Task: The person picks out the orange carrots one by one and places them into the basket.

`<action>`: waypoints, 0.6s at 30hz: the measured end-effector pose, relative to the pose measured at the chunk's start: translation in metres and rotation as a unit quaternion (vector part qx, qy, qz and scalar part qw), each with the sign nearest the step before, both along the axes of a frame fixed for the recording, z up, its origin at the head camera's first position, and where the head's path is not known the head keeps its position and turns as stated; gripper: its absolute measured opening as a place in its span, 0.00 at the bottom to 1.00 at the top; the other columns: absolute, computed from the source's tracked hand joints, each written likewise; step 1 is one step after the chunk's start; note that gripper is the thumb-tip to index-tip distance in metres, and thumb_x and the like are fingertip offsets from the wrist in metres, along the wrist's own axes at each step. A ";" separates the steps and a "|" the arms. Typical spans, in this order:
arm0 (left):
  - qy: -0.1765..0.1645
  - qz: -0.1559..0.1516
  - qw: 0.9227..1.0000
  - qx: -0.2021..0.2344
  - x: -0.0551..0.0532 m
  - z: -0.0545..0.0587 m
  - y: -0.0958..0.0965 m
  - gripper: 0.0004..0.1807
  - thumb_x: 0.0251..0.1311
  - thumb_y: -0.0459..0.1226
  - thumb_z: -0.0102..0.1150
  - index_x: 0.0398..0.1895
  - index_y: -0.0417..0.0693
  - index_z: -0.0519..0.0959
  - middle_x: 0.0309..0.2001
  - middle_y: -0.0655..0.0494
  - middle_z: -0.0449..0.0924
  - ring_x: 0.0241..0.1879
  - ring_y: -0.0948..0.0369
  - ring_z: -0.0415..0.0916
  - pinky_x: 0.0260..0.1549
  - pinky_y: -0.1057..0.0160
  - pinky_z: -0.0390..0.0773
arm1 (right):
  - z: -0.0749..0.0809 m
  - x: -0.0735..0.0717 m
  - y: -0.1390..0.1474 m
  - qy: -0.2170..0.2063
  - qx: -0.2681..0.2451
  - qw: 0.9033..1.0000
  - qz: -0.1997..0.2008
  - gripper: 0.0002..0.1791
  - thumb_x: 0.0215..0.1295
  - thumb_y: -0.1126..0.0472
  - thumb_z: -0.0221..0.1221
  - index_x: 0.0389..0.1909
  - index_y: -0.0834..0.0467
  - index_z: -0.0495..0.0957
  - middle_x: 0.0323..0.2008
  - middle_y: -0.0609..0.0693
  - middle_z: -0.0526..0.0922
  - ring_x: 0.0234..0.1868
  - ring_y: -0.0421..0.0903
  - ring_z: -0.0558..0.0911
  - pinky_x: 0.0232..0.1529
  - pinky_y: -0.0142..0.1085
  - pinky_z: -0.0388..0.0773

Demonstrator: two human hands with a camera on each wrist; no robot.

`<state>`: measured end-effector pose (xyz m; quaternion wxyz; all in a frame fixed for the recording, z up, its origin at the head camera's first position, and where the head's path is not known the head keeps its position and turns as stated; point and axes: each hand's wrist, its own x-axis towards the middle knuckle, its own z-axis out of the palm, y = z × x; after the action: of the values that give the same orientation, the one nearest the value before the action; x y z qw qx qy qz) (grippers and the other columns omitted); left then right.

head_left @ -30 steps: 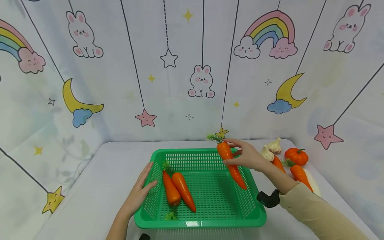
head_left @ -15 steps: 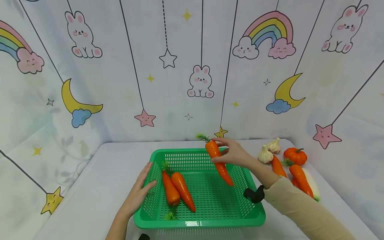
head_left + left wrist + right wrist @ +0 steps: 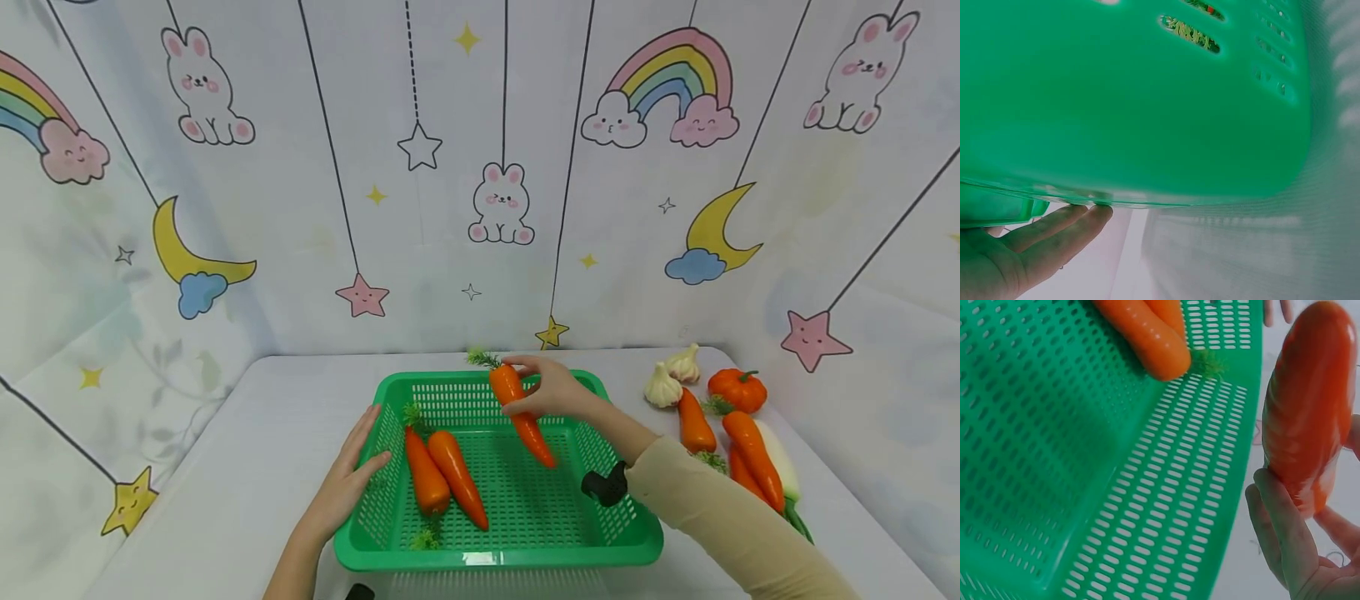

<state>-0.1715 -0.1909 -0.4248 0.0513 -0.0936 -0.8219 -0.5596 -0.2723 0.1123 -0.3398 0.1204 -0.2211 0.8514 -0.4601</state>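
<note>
Over the back of a green plastic basket (image 3: 495, 560), my right hand (image 3: 553, 390) grips an orange carrot (image 3: 531, 429) near its leafy top, the tip slanting down to the right. Up close in the right wrist view, fingers and thumb hold the carrot (image 3: 1313, 406) from both sides. My left hand (image 3: 347, 479) rests against the basket's left side, fingers extended. The left wrist view has those fingers (image 3: 1066, 240) at the green wall (image 3: 1116, 125). Two carrots, one (image 3: 426, 479) and another (image 3: 459, 479), lie side by side in the basket's left part.
On the table's right side lie two garlic bulbs (image 3: 663, 386), an orange pumpkin (image 3: 738, 390), several carrots including one (image 3: 696, 423), and a white radish-like vegetable (image 3: 780, 462). A patterned curtain (image 3: 450, 275) hangs behind the table (image 3: 247, 467).
My right hand has carried the carrot leftward over the basket, from its right rim toward the middle. The left hand stays where it was on the basket's side.
</note>
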 end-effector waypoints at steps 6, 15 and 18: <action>0.001 -0.001 1.000 0.001 0.000 0.000 0.000 0.35 0.65 0.41 0.48 0.72 0.59 0.46 0.72 0.52 0.35 0.69 0.47 0.32 0.56 0.30 0.39 | -0.013 -0.001 -0.011 -0.009 0.018 1.000 -0.001 0.41 0.45 0.63 0.70 0.63 0.57 0.65 0.54 0.63 0.69 0.37 0.51 0.80 0.27 0.40 0.80; 0.000 -0.001 1.000 0.001 0.000 0.000 0.000 0.35 0.65 0.44 0.48 0.72 0.58 0.46 0.72 0.52 0.35 0.69 0.47 0.32 0.56 0.30 0.38 | -0.034 0.001 -0.022 -0.024 0.039 0.999 -0.016 0.40 0.42 0.64 0.71 0.60 0.58 0.68 0.51 0.62 0.71 0.34 0.49 0.79 0.25 0.39 0.80; -0.002 -0.001 1.000 0.001 0.000 0.000 0.000 0.35 0.65 0.44 0.48 0.72 0.58 0.46 0.72 0.52 0.35 0.69 0.47 0.32 0.56 0.30 0.38 | -0.040 0.003 -0.025 -0.029 0.049 0.998 -0.027 0.39 0.41 0.65 0.72 0.59 0.58 0.69 0.49 0.61 0.72 0.35 0.50 0.78 0.24 0.40 0.80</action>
<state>-0.1717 -0.1912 -0.4245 0.0490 -0.0934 -0.8214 -0.5606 -0.2697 0.0874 -0.3798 0.1431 -0.1790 0.8748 -0.4268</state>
